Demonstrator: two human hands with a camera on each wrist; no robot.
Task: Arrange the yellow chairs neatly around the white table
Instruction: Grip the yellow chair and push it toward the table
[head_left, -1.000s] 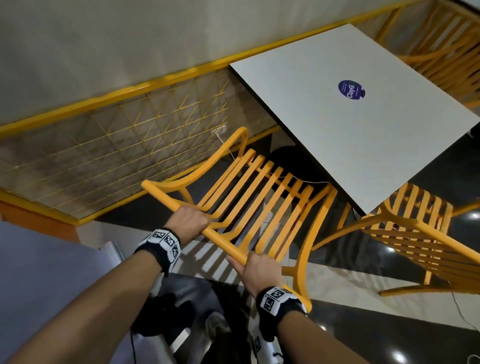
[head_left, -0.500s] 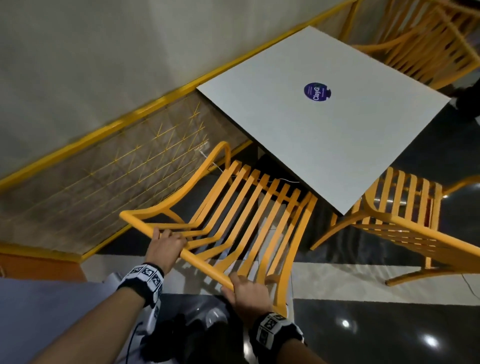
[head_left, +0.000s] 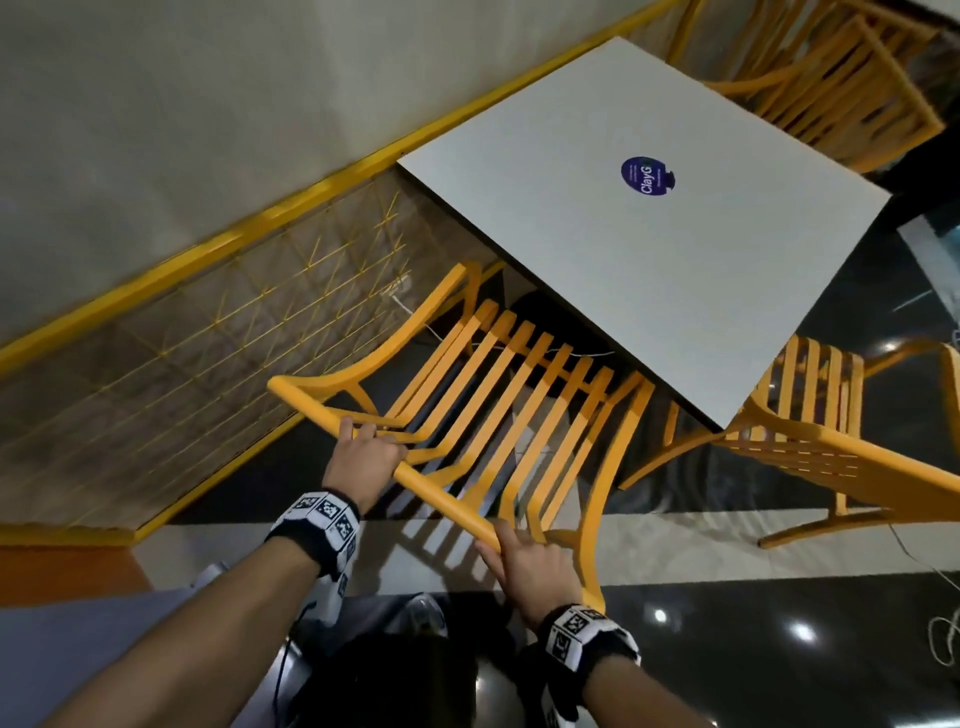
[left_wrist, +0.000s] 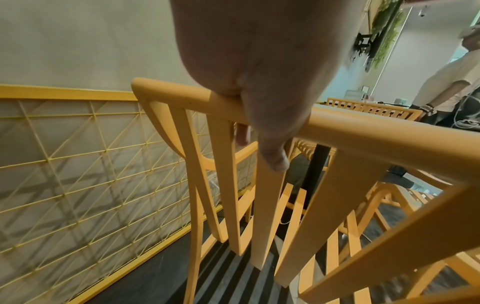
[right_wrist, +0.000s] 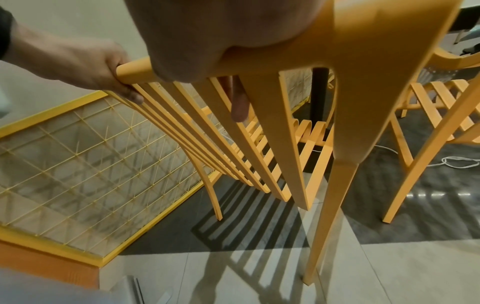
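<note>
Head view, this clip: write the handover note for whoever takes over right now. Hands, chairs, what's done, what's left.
Left hand: grips the top rail of the near chair.
Right hand: holds the same rail by the right corner.
Near chair: faces the white table, front of its seat just under the table's edge.
Second chair: at the table's near right corner, set at an angle.
Third chair: at the far side.
Done: near chair roughly in place.
Left: probably push it square, let go, then straighten the second chair.
</note>
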